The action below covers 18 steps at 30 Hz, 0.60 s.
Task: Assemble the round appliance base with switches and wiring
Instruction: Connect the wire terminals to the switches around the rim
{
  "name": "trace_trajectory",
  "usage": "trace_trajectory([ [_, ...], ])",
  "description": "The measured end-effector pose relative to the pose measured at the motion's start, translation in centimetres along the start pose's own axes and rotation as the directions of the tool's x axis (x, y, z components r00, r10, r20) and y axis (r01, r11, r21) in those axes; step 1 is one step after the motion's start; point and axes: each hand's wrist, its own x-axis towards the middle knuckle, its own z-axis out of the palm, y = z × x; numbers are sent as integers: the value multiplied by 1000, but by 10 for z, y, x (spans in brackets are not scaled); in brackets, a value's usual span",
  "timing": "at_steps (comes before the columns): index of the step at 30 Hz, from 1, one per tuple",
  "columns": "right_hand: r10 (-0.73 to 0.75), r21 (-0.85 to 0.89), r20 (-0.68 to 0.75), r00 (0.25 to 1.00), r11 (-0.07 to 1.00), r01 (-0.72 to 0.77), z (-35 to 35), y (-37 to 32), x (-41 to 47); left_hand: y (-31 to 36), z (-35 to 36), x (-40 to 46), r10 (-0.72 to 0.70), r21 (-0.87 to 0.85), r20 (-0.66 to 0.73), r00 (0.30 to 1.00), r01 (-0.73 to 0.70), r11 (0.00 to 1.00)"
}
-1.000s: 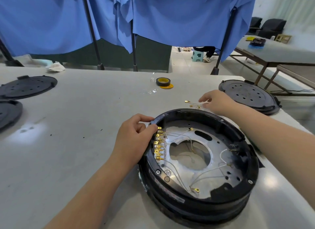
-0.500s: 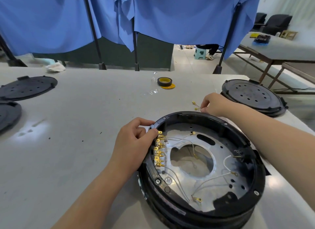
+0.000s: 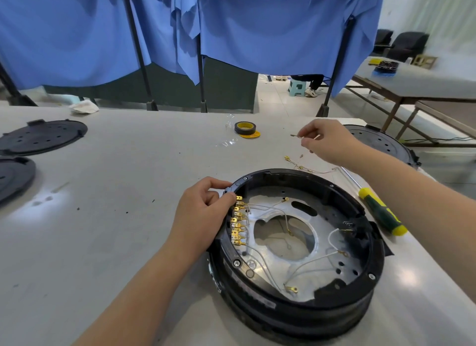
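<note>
Round appliance base [image 3: 296,242] sits near the surface's [image 3: 128,216] front right edge, my left hand [image 3: 203,214] gripping its rim by the gold terminals [image 3: 237,222], my right hand [image 3: 327,142] pinching a small terminal wire [image 3: 298,136] aloft, bare surface lying open leftward.

Pale grey matte worktable [image 3: 108,216] fills the foreground; soft glare patches on its surface. Behind the worktable's far edge, bright blue fabric curtains [image 3: 270,28] hang from thin black metal poles [image 3: 136,49] on weighted feet. Below the curtains, a dark green panel [image 3: 177,88]. Through the gap under the curtains' right part, white tiled floor [image 3: 273,93] and a small mint-green plastic stool [image 3: 297,87]. Right of the curtains, a second grey-topped table on brown metal legs [image 3: 422,88]. Beyond that table, two black padded chairs [image 3: 407,45] against a pale wall [image 3: 432,8]. Light is even and bright.
</note>
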Motion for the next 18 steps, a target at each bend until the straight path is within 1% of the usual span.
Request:
trace_trajectory([
  [2, -2, 62, 47, 999, 998, -1, -3, -20, -16, 1, 0, 0, -2, 3, 4, 1000, 2, 1000],
  [5, -11, 110, 147, 989, 994, -5, -3, -44, -44, 1, 0, 0, -15, 5, 12, 1000, 14, 1000],
  [10, 4, 245, 306, 952, 966, -83, 15, -66, -84, 4, 0, 0, -15, 22, 14, 1000, 15, 1000],
  [16, -52, 262, 331, 942, 964, -39, 38, -60, -111, 8, 0, -1, 14, 44, 12, 1000, -14, 999],
  [18, -66, 270, 299, 952, 963, -18, 40, -55, -114, 9, 0, -1, 24, 52, 13, 1000, -25, 998],
])
